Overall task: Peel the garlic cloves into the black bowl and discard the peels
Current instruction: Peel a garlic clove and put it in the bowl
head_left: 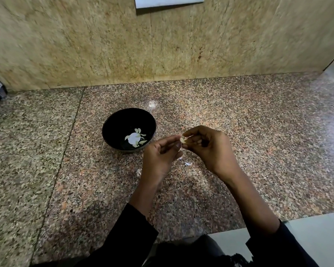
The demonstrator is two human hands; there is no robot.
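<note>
Both hands (185, 149) pinch garlic clove (182, 140) over speckled granite counter (258, 132) w/ marble backsplash (85, 45).

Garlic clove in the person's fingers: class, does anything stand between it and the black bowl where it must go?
Nothing visible does. The pale garlic clove is pinched between both hands just right of the round black bowl, whose open top holds only peeled cloves. Only bare speckled granite counter lies between.
</note>
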